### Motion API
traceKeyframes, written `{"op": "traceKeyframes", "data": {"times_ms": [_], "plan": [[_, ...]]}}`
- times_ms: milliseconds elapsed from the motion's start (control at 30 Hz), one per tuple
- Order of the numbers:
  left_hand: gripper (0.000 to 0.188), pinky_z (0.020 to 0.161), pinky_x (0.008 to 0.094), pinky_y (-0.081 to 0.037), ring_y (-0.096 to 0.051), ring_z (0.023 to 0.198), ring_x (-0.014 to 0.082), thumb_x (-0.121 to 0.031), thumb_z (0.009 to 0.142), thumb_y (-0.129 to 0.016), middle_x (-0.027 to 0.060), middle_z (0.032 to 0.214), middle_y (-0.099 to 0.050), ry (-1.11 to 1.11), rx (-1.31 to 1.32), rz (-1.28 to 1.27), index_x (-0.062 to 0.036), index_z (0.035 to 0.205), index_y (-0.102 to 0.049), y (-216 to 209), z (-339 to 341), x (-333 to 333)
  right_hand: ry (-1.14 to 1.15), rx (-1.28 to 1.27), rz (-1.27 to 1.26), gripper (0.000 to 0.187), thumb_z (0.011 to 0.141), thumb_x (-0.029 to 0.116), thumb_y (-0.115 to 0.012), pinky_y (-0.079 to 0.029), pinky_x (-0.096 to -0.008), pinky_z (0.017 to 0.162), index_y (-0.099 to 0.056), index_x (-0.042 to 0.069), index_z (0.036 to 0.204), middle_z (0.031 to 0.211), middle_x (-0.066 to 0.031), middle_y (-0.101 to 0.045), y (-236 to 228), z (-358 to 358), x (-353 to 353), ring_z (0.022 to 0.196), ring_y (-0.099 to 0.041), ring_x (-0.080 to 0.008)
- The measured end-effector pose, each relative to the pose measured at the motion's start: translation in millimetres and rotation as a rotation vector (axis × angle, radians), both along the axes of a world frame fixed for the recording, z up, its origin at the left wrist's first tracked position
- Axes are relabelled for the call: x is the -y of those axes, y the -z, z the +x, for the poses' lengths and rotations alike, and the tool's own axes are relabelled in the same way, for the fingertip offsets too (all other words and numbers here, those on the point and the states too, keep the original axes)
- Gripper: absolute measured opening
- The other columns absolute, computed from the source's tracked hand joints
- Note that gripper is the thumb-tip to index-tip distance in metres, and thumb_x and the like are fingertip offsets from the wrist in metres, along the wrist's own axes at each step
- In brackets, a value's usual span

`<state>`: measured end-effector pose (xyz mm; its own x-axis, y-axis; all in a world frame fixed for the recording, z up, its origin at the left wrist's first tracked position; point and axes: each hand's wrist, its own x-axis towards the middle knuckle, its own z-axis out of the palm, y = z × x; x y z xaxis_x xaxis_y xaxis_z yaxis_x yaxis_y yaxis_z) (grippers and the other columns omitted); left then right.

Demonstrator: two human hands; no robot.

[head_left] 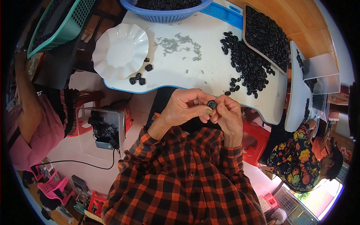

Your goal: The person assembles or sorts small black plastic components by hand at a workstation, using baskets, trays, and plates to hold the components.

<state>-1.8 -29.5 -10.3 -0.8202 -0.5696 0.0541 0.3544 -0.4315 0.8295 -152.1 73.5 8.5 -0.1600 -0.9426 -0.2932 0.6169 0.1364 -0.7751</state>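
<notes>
Just off the table's near edge, my left hand (pixel 183 109) and my right hand (pixel 229 116) meet in front of my body. Between their fingertips is a small black oval plastic piece (pixel 212 104) with a detailed face. My left thumb and fingers press on it from one side, while the right thumb and fingers close on the other. Part of the piece is hidden behind the fingertips. On the white table (pixel 168 77) beyond lie small clear pieces (pixel 170 45), scattered. A heap of similar black pieces (pixel 249 63) spreads to the right, and a few loose black pieces (pixel 138 76) sit at the left.
A white scalloped plate (pixel 103 47) stands at the table's left. Behind are a blue basket (pixel 165 15) and a tray (pixel 245 42), both full of black pieces. A clear bin (pixel 83 137) with cables sits on the floor at left. People (pixel 32 123) sit on both sides.
</notes>
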Motion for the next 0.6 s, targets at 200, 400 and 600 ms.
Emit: {"op": "traceKeyframes", "data": {"times_ms": [200, 400, 600], "plan": [[0.025, 0.06, 0.023, -0.056, -0.065, 0.068, 0.0124, 0.003, 0.082, -0.065, 0.0105, 0.085, -0.066, 0.001, -0.013, -0.008, 0.0087, 0.107, -0.06, -1.3, -1.1, 3.5, 0.009, -0.045, -0.005, 0.018, 0.09, 0.017, -0.061, -0.045, -0.0202, 0.053, -0.058, -0.001, 0.09, 0.077, -0.0064, -0.062, -1.3, 0.9, 2.3, 0.06, -0.055, -0.0086], [0.025, 0.065, 0.0233, -0.055, -0.064, 0.074, 0.0122, 0.002, 0.086, -0.062, 0.0104, 0.088, -0.065, 0.031, 0.051, -0.02, 0.0076, 0.109, -0.057, 1.8, 1.3, 0.4, 0.051, -0.157, 0.024, 0.013, 0.088, 0.013, -0.063, -0.043, -0.0188, 0.053, -0.059, 0.001, 0.087, 0.074, -0.0043, -0.061, -1.9, 5.4, -0.1, 0.059, -0.053, -0.0072], [0.023, 0.062, 0.0224, -0.056, -0.064, 0.073, 0.0103, 0.0, 0.087, -0.059, 0.0067, 0.085, -0.063, 0.048, 0.113, 0.007, 0.0052, 0.109, -0.056, 4.8, 0.5, 3.4, 0.119, -0.293, 0.105, 0.012, 0.088, 0.014, -0.063, -0.041, -0.0174, 0.054, -0.061, 0.001, 0.088, 0.072, -0.0026, -0.061, -2.9, 12.3, 0.1, 0.059, -0.051, -0.0057]]}}
